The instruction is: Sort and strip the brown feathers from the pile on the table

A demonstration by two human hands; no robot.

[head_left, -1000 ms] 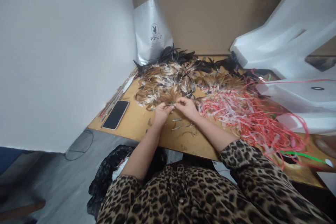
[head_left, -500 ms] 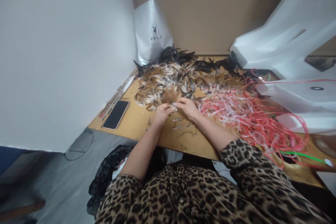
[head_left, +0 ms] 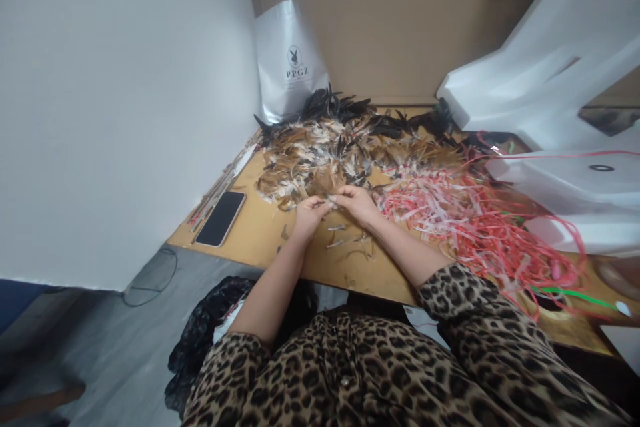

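Note:
My left hand (head_left: 309, 212) and my right hand (head_left: 358, 203) meet fingertip to fingertip at the near edge of a heap of brown, white and black feathers (head_left: 345, 143) on a wooden table (head_left: 255, 240). Both hands pinch a small tuft of brown feathers (head_left: 327, 185) between them. A few loose feathers (head_left: 345, 240) lie on the table just in front of my wrists.
A tangle of red and white plastic strips (head_left: 475, 220) spreads to the right of my right arm. A black phone (head_left: 221, 217) lies at the left, with thin sticks (head_left: 220, 187) beside it. A silver bag (head_left: 290, 60) stands behind. White foam pieces (head_left: 550, 80) sit at the right. A black bag (head_left: 210, 333) is under the table.
The two hands stay together at the feather heap's edge; only the fingers shift slightly on the tuft.

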